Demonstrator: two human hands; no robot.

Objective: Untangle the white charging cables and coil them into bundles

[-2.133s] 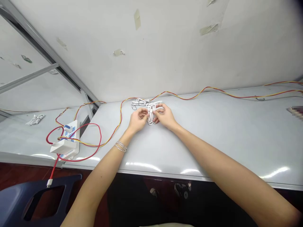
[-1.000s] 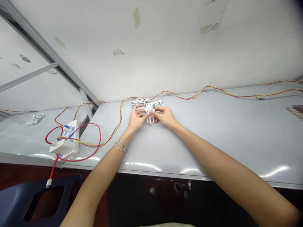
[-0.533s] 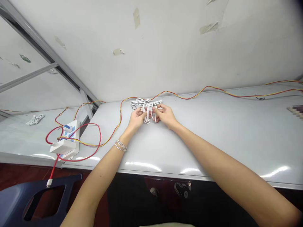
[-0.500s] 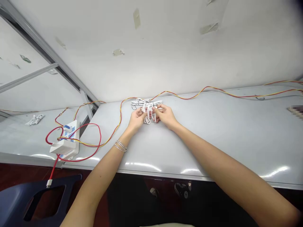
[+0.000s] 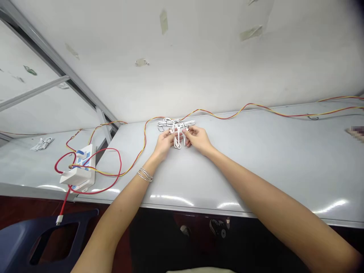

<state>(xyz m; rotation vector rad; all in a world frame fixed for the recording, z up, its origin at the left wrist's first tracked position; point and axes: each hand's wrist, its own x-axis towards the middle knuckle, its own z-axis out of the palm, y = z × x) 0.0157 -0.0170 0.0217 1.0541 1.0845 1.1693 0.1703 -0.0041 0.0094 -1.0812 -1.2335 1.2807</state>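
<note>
A looped white cable (image 5: pixel 177 139) hangs between my two hands, just above the grey tabletop. My left hand (image 5: pixel 165 143) is closed on the left part of the loops, fingers behind and thumb in front. With thumb and fingers pinched, my right hand (image 5: pixel 199 140) grips a white strand of the same cable on the right side. Right behind them, bundled white cables (image 5: pixel 168 122) with dark ties lie by the wall. A short black wire tie (image 5: pixel 160 129) rests on the table beside my left fingers.
Red and yellow twisted wires (image 5: pixel 239 113) run along the wall. A white power strip (image 5: pixel 88 167) with a red cord stands at the left. Another white cable bundle (image 5: pixel 42 143) lies far left. A blue chair (image 5: pixel 17 242) is below the table edge. Part of a person's hand (image 5: pixel 356 132) shows at far right.
The strand at my right fingers has shifted slightly and lies closer to the loops. My left fingers have straightened a little behind the cable. Both arms stay nearly in place.
</note>
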